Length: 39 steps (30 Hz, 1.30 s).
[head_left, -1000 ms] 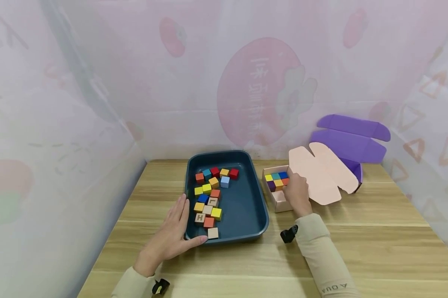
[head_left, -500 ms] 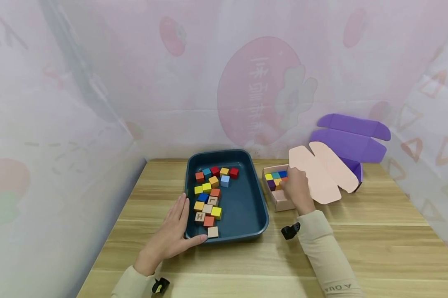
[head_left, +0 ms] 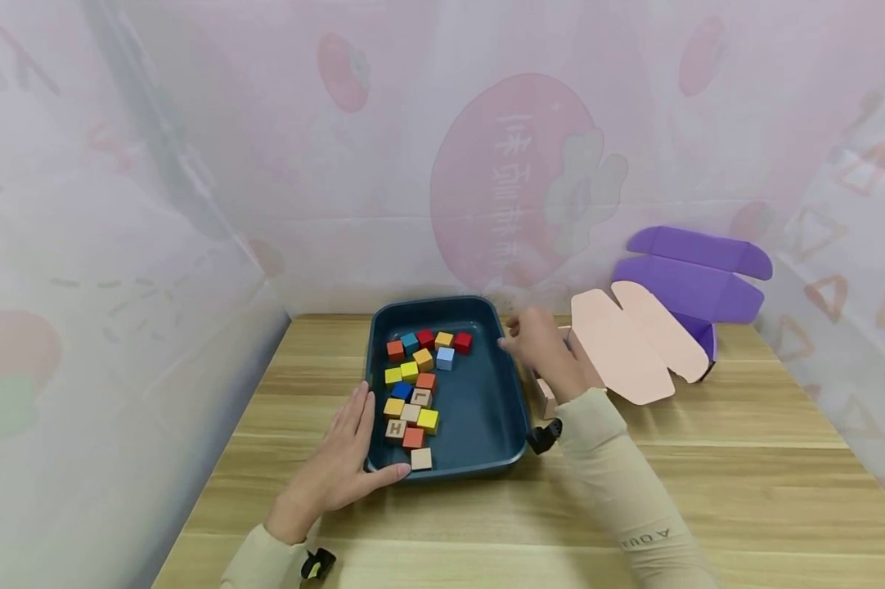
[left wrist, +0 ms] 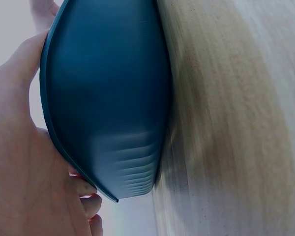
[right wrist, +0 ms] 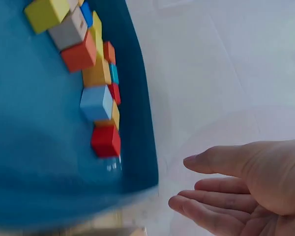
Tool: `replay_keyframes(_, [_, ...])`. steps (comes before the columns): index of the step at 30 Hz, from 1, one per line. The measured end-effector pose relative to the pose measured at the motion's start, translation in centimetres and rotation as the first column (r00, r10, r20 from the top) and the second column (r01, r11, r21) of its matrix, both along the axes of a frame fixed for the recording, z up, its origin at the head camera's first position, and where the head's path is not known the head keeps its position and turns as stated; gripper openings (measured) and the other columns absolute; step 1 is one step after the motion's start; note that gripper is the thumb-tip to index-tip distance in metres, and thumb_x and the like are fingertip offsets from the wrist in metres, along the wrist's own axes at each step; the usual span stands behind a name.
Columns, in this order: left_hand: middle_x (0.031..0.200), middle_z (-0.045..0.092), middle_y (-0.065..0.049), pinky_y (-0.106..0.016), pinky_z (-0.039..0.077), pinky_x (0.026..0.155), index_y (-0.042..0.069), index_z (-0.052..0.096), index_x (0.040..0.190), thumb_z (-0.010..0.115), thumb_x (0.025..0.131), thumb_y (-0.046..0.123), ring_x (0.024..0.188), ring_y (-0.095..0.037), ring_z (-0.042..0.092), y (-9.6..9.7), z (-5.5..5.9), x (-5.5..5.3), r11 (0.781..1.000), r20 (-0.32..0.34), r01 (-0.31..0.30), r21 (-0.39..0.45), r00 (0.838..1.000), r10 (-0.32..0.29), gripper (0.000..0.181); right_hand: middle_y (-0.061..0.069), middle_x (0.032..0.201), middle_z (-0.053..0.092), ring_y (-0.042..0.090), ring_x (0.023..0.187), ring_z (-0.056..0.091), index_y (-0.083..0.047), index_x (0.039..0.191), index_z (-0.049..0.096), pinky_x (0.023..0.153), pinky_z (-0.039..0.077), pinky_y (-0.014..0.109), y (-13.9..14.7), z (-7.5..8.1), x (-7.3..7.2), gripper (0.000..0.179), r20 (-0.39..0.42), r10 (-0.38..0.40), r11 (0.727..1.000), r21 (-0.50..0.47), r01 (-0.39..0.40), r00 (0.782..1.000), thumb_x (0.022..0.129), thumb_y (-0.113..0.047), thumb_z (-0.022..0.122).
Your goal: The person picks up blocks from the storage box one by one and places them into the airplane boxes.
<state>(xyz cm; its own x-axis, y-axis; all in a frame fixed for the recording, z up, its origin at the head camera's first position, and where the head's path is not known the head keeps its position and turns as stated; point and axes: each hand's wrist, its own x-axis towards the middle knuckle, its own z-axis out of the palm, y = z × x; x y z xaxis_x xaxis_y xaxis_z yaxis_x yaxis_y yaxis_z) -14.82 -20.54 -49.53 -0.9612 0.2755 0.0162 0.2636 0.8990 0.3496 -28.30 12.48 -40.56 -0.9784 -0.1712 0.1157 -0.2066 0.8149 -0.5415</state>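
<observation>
A dark blue tray [head_left: 479,409] holds several coloured and plain wooden cubes, grouped mostly along its left half. Two cubes show the letters H [head_left: 396,429] and L [head_left: 421,397]. My left hand [head_left: 332,462] rests along the tray's near-left corner, fingers straight on the left rim and thumb on the front rim. Over the tray's right rim, my right hand [head_left: 541,339] is raised. In the right wrist view its thumb and fingers stand apart, holding nothing. Behind that hand sits a small pink box [head_left: 549,401], its contents mostly hidden by the hand and forearm.
The pink box's unfolded lid [head_left: 619,343] spreads to the right. Behind it stands an opened purple box [head_left: 696,282]. All stand on a wooden table [head_left: 766,483], with printed curtains [head_left: 384,188] at the back and sides.
My right hand has lifted out of the pink box and moved left to the tray's right rim. The left hand and the cubes in the tray stay where they were.
</observation>
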Motion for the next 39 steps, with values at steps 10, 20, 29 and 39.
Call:
replay_keyframes(10, [0.180,-0.003,-0.012,-0.063,0.018,0.132,0.006,0.006,0.170,0.059,0.086,0.084,0.167,-0.037,0.006,0.1,0.0,-0.2,1.000,0.005,-0.002,0.000,1.000,0.002,0.126,0.016,0.120,0.076,0.028,0.101,0.071,0.000,0.122,0.076,0.093,0.065,0.040,-5.0,-1.9,-2.0,0.034,0.085,0.064,0.997,0.029,-0.067,0.994,0.095,-0.020,0.081])
replay_keyframes(20, [0.180,-0.004,-0.011,-0.062,0.019,0.133,0.007,0.006,0.170,0.059,0.087,0.084,0.167,-0.036,0.006,0.4,0.0,-0.3,1.000,0.020,0.000,-0.003,1.000,0.000,0.126,0.016,0.120,0.074,0.028,0.103,0.070,0.001,0.121,0.077,0.094,0.064,0.042,-6.6,-4.7,-4.0,0.034,0.178,0.067,0.998,-0.004,-0.067,0.982,0.094,-0.018,0.081])
replay_keyframes(29, [0.180,-0.005,-0.010,-0.061,0.016,0.133,0.007,0.004,0.170,0.060,0.087,0.082,0.167,-0.036,0.005,0.5,0.0,-0.3,1.000,0.030,0.006,0.007,1.000,-0.006,0.125,0.014,0.118,0.074,0.027,0.104,0.068,-0.002,0.106,0.081,0.093,0.063,0.042,-7.2,-6.1,-4.6,0.021,0.220,0.039,0.999,0.005,-0.041,0.975,0.093,-0.018,0.083])
replay_keyframes(39, [0.180,-0.005,-0.011,-0.061,0.017,0.133,0.007,0.004,0.170,0.061,0.087,0.081,0.167,-0.036,0.006,0.2,0.3,-0.2,1.000,0.029,0.006,-0.001,1.000,-0.006,0.125,0.011,0.119,0.076,0.025,0.102,0.071,-0.005,0.101,0.084,0.091,0.064,0.041,-7.9,-6.3,-4.9,0.017,0.222,0.050,0.999,-0.005,-0.050,0.974,0.092,-0.019,0.084])
